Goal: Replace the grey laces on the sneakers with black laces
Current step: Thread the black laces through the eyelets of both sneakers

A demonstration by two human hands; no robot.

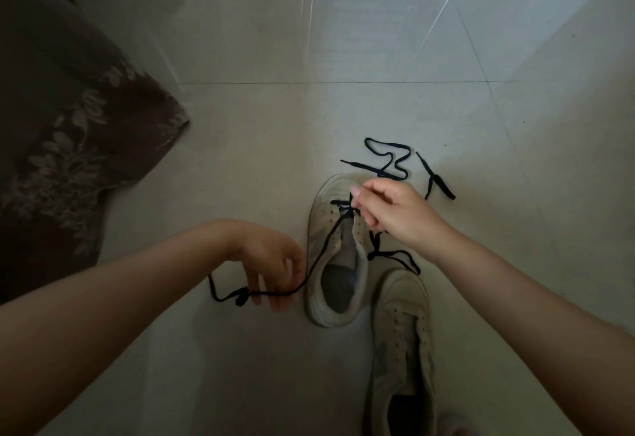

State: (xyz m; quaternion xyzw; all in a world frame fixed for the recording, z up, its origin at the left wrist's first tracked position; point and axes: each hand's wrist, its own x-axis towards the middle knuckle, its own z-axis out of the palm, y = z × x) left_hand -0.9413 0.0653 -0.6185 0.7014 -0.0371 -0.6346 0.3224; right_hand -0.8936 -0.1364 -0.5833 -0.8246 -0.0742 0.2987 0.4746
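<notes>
At the far left a dark floral cloth (68,133) lies over the tiled floor (257,147). Next comes the left hand (271,260), low beside the shoe, its fingers (280,301) curled round one run of the black lace (321,253), which trails past them to a loose end on the floor. That run rises slackly to the lower eyelets of the far sneaker (335,253), which stands upright on the tiles, toe pointing away, with only its first rows threaded. Over its tongue the right hand (395,210) pinches the other part of the same lace between thumb and forefinger; its remaining fingers are folded, and whether they hold anything cannot be told. Nearer and to the right the second sneaker (402,349) lies with its eyelets bare. Beyond the right hand a spare black lace (388,160) lies in loops on the floor. No grey laces are visible. The lace looks light, flat and limp, so it will likely sag and twist unless held close to its stiff tip, which seems the best hold for feeding eyelets. The shoe looks light enough to slide under a pull.
</notes>
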